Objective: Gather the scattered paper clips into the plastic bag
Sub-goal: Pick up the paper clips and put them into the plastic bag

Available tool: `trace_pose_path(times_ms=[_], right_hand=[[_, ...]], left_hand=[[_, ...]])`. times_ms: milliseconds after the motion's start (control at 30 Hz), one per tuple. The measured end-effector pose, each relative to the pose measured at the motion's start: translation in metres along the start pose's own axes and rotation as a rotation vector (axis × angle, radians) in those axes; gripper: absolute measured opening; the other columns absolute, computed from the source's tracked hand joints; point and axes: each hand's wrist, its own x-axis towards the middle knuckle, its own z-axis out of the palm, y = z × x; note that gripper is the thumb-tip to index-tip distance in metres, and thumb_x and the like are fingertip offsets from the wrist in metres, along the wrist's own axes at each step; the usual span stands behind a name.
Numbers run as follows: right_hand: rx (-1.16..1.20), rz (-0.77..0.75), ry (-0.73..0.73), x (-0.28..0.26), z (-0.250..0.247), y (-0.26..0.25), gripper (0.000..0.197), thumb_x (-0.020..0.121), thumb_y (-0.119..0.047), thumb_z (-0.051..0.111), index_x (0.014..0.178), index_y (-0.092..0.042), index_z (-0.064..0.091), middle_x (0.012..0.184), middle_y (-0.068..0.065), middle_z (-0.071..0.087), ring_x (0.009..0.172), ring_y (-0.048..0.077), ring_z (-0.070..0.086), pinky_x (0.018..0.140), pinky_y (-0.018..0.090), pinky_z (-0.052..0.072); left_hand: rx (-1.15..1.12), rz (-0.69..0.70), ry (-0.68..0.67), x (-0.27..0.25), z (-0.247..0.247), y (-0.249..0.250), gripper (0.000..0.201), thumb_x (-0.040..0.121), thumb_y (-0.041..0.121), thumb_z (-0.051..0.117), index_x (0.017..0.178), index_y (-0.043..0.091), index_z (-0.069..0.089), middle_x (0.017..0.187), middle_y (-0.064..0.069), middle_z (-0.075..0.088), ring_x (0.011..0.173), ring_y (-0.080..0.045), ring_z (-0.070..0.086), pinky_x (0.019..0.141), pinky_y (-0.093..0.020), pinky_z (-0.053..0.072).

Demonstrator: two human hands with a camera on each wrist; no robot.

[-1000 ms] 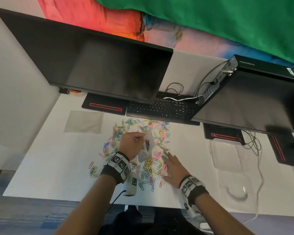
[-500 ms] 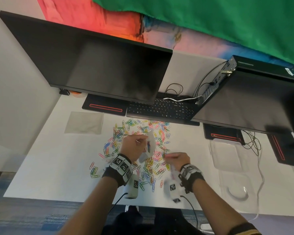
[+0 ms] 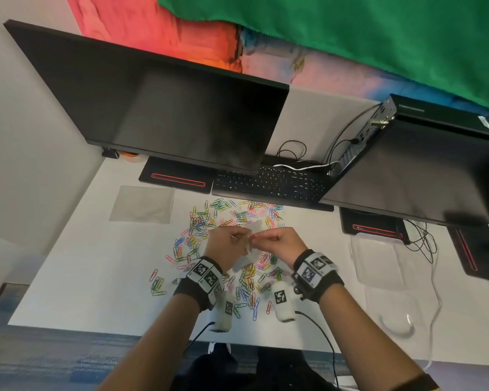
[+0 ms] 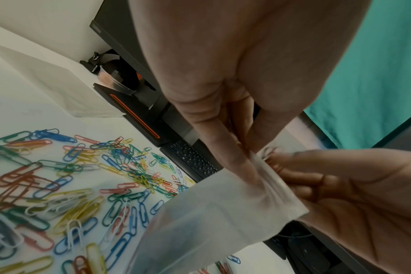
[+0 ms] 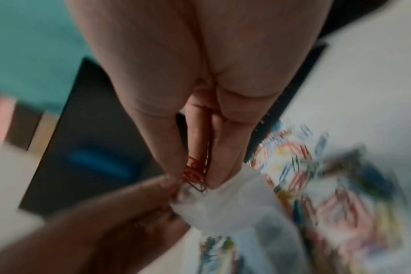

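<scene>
You are near the start of the job, judging from how much lies loose. Your left hand (image 3: 228, 244) pinches the top edge of the plastic bag (image 4: 214, 218), fingers curled on the film, holding it up off the counter (image 3: 68, 272) just above the middle of the spread of paper clips (image 3: 198, 230). Your right hand (image 3: 280, 242) meets it at the bag's mouth, thumb and fingers pressed together on a small bunch of red clips (image 5: 196, 175), touching the bag's rim. In my reading those clips are about to go in; they are not in yet.

How many clips already sit in the bag I cannot tell: the film is cloudy and its lower part is hidden or blurred in every view.

What is left is nearly everything. The scatter runs from just in front of the keyboard (image 3: 268, 183), which lies behind the bag, round under both wrists, with a small outlying cluster (image 3: 157, 283) to the left of the bag, nearer the counter's front edge.

Counts: one bag in your hands, two hands at work. The loose clips are far too many and too overlapped to number; well over a hundred is my guess, in blue, green, yellow, red, pink and white. The pinched bunch looks like a few clips, the exact number unclear. Beyond the keyboard stand two dark monitors (image 3: 164, 114).
</scene>
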Motion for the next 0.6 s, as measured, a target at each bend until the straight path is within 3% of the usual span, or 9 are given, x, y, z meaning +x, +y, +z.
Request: trace_pose_path(times_ms=[100,200,267,333,433,500,600], right_hand=[[-0.394,-0.112,0.159,0.005,0.008,-0.001,0.023,0.081,-0.015,0.073,0.105,-0.014,0.074,0.089,0.003,0.075,0.081,0.011,0.069,0.080,0.021,0.054],[-0.683,-0.246,0.043,0.005,0.011,-0.007,0.020,0.086,-0.010,0.061,0.094,-0.015,0.078,0.084,0.004,0.075,0.071,0.016,0.064,0.071,0.018,0.046],[-0.651,-0.261,-0.016,0.005,0.007,-0.003,0.018,0.088,-0.014,0.062,0.091,-0.020,0.079,0.081,0.001,0.075,0.070,0.014,0.066,0.068,0.017,0.048],[-0.407,-0.239,0.030,0.002,-0.004,0.003,0.013,0.088,-0.016,0.067,0.096,-0.021,0.077,0.086,-0.005,0.075,0.076,0.006,0.069,0.072,0.014,0.054],[-0.148,-0.086,0.150,-0.004,-0.029,0.028,0.017,0.083,-0.012,0.072,0.098,-0.018,0.074,0.094,-0.001,0.075,0.080,0.007,0.072,0.076,0.024,0.059],[-0.217,0.139,0.197,-0.007,-0.045,0.057,0.030,0.073,-0.017,0.082,0.100,-0.020,0.071,0.097,0.001,0.073,0.080,0.012,0.071,0.075,0.027,0.060],[-0.424,0.465,0.072,-0.014,-0.050,0.098,0.063,0.054,-0.020,0.092,0.107,-0.025,0.059,0.099,0.001,0.066,0.080,0.016,0.068,0.068,0.027,0.060]], left_hand=[[0.017,0.010,-0.006,-0.002,0.002,0.003,0.016,0.091,0.009,0.064,0.099,0.015,0.076,0.085,-0.007,0.076,0.073,-0.025,0.074,0.075,-0.044,0.062],[0.024,0.001,-0.012,0.000,0.003,0.001,0.018,0.090,0.011,0.064,0.104,0.014,0.075,0.084,-0.006,0.077,0.074,-0.023,0.074,0.077,-0.043,0.062],[0.023,-0.005,0.001,0.000,0.002,0.000,0.019,0.090,0.010,0.064,0.106,0.012,0.074,0.087,-0.006,0.076,0.074,-0.023,0.074,0.077,-0.042,0.062],[0.019,0.003,0.011,0.001,0.001,0.000,0.020,0.091,0.008,0.064,0.108,0.010,0.073,0.091,-0.006,0.076,0.077,-0.022,0.074,0.076,-0.042,0.062],[0.013,-0.012,0.026,0.003,-0.003,-0.003,0.021,0.092,0.007,0.061,0.109,0.010,0.073,0.098,-0.007,0.075,0.078,-0.020,0.074,0.073,-0.040,0.063],[0.018,-0.020,0.042,0.005,-0.008,-0.005,0.021,0.092,0.009,0.061,0.108,0.013,0.073,0.097,-0.004,0.075,0.078,-0.017,0.074,0.074,-0.040,0.063],[0.022,-0.016,0.058,0.008,-0.011,-0.005,0.023,0.092,0.008,0.059,0.109,0.012,0.073,0.098,-0.005,0.075,0.083,-0.019,0.073,0.079,-0.040,0.062]])
